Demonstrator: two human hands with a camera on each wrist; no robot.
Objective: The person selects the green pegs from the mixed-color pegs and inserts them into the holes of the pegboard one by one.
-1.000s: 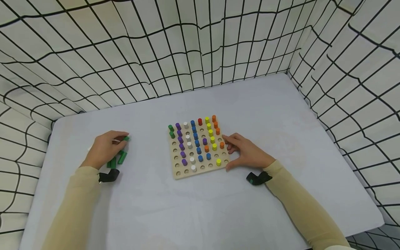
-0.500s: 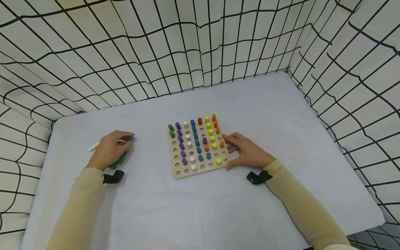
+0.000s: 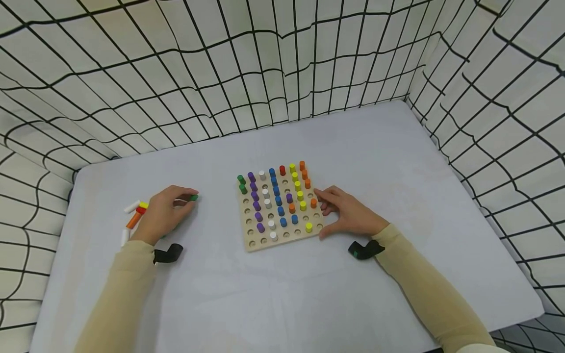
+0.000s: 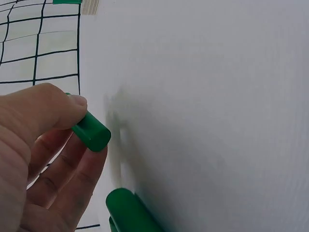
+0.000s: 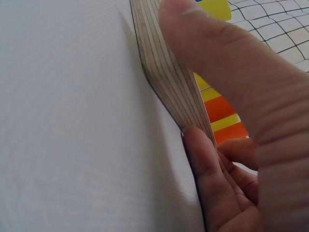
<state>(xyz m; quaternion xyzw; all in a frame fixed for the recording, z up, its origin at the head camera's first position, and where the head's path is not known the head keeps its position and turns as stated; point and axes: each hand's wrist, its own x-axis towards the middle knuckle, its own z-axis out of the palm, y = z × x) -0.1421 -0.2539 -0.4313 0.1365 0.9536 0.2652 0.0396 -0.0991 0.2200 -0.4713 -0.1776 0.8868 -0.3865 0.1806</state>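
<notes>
My left hand pinches a green peg between thumb and fingers, above the white table left of the board. Below it, in the left wrist view, lies another green peg. The wooden pegboard lies flat at the middle of the table, with coloured pegs standing in many of its holes. Two green pegs stand at the top of its leftmost column. My right hand holds the board's right edge, thumb near the front corner and fingers further back; the right wrist view shows its layered side.
Beside my left hand lie loose pegs: white, orange, red and yellow ones, partly hidden by the hand. A black-corded net over pale walls rises behind the table and at both sides.
My left hand has moved right with the green peg, uncovering the white, yellow, red and orange pegs and hiding the loose green ones. The right hand stays at the board's edge.
</notes>
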